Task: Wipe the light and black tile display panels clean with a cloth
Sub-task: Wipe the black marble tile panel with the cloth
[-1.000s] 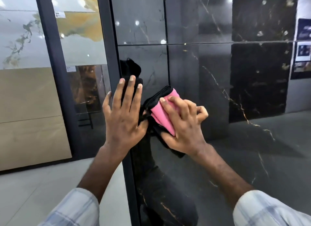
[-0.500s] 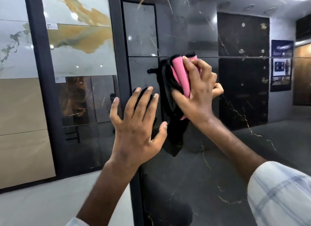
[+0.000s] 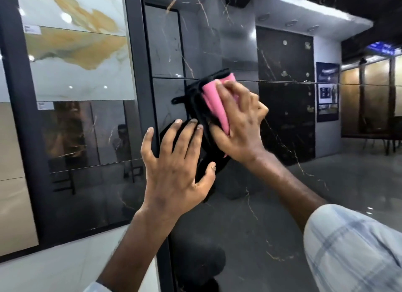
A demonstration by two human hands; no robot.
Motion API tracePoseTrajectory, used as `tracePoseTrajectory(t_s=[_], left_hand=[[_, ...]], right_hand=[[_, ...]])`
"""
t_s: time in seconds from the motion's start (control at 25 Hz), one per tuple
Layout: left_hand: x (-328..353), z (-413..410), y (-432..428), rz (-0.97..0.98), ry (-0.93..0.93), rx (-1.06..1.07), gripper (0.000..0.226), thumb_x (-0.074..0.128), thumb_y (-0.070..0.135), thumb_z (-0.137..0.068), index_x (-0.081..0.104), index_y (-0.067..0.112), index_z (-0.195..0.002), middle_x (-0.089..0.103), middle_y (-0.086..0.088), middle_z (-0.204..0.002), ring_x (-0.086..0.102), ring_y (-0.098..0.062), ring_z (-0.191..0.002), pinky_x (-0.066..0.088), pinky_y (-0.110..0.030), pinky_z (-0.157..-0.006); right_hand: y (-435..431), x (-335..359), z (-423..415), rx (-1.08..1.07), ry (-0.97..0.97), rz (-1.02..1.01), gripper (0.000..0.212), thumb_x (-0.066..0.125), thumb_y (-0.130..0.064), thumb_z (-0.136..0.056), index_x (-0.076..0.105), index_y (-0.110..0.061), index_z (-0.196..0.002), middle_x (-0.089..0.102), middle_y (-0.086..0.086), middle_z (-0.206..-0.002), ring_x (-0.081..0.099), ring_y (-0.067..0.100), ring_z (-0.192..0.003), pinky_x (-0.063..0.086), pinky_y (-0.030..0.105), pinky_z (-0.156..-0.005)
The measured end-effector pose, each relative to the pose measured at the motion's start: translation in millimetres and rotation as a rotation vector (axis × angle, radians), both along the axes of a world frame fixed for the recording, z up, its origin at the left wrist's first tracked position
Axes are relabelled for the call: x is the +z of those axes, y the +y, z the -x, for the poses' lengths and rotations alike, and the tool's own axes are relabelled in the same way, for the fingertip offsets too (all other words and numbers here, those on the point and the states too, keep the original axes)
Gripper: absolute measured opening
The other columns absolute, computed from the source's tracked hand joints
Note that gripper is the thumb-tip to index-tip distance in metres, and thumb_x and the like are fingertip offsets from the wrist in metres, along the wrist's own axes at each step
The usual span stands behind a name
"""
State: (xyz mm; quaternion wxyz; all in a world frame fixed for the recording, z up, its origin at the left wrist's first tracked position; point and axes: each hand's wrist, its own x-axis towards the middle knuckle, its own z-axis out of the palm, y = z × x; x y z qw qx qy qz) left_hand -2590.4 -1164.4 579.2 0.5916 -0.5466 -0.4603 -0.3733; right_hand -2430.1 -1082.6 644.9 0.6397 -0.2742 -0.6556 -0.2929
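Note:
A glossy black tile panel (image 3: 250, 215) with thin gold veins fills the middle and right. My right hand (image 3: 239, 126) presses a folded pink cloth (image 3: 214, 100) with a black layer against it, just below a horizontal tile joint (image 3: 282, 81). My left hand (image 3: 176, 170) lies flat, fingers spread, on the panel's left edge next to its dark metal frame (image 3: 139, 74). A light marble panel (image 3: 71, 52) with an ochre patch stands behind at the left.
A beige tile panel (image 3: 13, 183) is at the far left, and a dark glossy tile (image 3: 87, 135) sits under the light one. The pale floor (image 3: 54, 274) shows at the bottom left. Reflections of a showroom cover the black panel.
My right hand has carried the cloth upward along the black panel to the horizontal joint. My left hand stayed flat at the frame. The view has tilted up.

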Motion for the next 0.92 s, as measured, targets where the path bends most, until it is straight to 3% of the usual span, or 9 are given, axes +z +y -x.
tracePoseTrajectory(t_s=[0.04,0.12,0.2,0.24,0.4,0.48,0.56,0.72,0.92], left_hand=[[-0.2,0.2,0.4,-0.002,0.007,0.011,0.068,0.055,0.051,-0.094,0.056,0.010,-0.148,0.054,-0.005,-0.153,0.044,-0.027,-0.146,0.018,-0.063,-0.122],[-1.5,1.5,2.1,-0.001,0.016,0.044,0.067,0.055,0.051,-0.094,0.056,0.011,-0.148,0.053,-0.004,-0.154,0.042,-0.027,-0.147,0.017,-0.063,-0.122],[-2.4,-1.6,4.6,-0.002,0.007,0.082,0.067,0.056,0.051,-0.093,0.056,0.012,-0.148,0.051,-0.005,-0.156,0.041,-0.028,-0.149,0.016,-0.063,-0.123],[-3.2,-4.0,5.7,-0.002,0.002,0.099,0.068,0.057,0.051,-0.093,0.056,0.011,-0.148,0.050,-0.005,-0.156,0.040,-0.029,-0.149,0.016,-0.064,-0.123],[-5.5,-3.8,6.5,-0.037,-0.007,0.122,0.063,0.058,0.046,-0.093,0.059,0.012,-0.146,0.051,-0.007,-0.156,0.040,-0.030,-0.148,0.018,-0.066,-0.122],[-9.5,-9.8,6.7,-0.052,-0.040,0.122,0.060,0.058,0.043,-0.093,0.059,0.012,-0.145,0.052,-0.009,-0.155,0.040,-0.031,-0.147,0.018,-0.065,-0.122],[-14.8,-24.2,10.7,-0.051,-0.079,0.151,0.061,0.057,0.043,-0.093,0.058,0.013,-0.146,0.049,-0.012,-0.156,0.039,-0.033,-0.148,0.020,-0.063,-0.121],[-21.7,-51.2,21.9,0.037,-0.161,0.240,0.070,0.055,0.048,-0.089,0.052,0.015,-0.151,0.039,-0.011,-0.163,0.031,-0.035,-0.151,0.016,-0.064,-0.122],[-37.9,-76.5,14.2,0.118,-0.131,0.322,0.063,0.054,0.046,-0.091,0.057,0.017,-0.147,0.040,-0.010,-0.163,0.034,-0.032,-0.150,0.023,-0.057,-0.116]], right_hand=[[4.3,2.9,-13.4,-0.023,-0.101,-0.053,0.077,0.060,-0.044,-0.076,0.050,-0.025,-0.151,0.048,0.000,-0.147,0.048,0.025,-0.121,0.023,0.033,-0.092],[23.7,14.1,-43.1,0.028,0.043,0.014,0.073,0.065,-0.040,-0.077,0.053,-0.025,-0.148,0.049,0.001,-0.144,0.049,0.028,-0.117,0.019,0.019,-0.095],[34.3,18.7,-53.5,0.091,0.314,0.208,0.074,0.065,-0.039,-0.079,0.049,-0.026,-0.150,0.045,0.001,-0.146,0.047,0.030,-0.119,0.023,0.025,-0.093],[34.8,15.6,-50.7,0.052,0.287,0.207,0.076,0.063,-0.041,-0.079,0.047,-0.025,-0.152,0.044,0.002,-0.148,0.046,0.030,-0.120,0.024,0.032,-0.090],[52.9,5.8,-82.0,-0.030,-0.270,-0.150,0.080,0.060,-0.045,-0.073,0.052,-0.025,-0.150,0.049,0.003,-0.148,0.048,0.028,-0.121,0.034,0.048,-0.092],[71.8,21.2,-110.7,0.084,-0.020,0.005,0.075,0.058,-0.044,-0.075,0.053,-0.027,-0.148,0.049,0.004,-0.146,0.047,0.030,-0.118,0.028,0.037,-0.095],[77.8,22.0,-113.5,0.054,0.152,0.113,0.077,0.055,-0.046,-0.075,0.049,-0.028,-0.150,0.047,0.003,-0.147,0.046,0.031,-0.117,0.023,0.039,-0.087],[86.1,3.8,-108.5,0.024,-0.372,-0.282,0.075,0.058,-0.051,-0.077,0.052,-0.029,-0.149,0.053,0.000,-0.147,0.049,0.028,-0.118,0.025,0.047,-0.085],[108.9,29.8,-140.1,0.126,-0.045,-0.092,0.072,0.059,-0.041,-0.075,0.053,-0.029,-0.145,0.055,0.002,-0.136,0.038,0.025,-0.115,0.019,0.042,-0.085]])
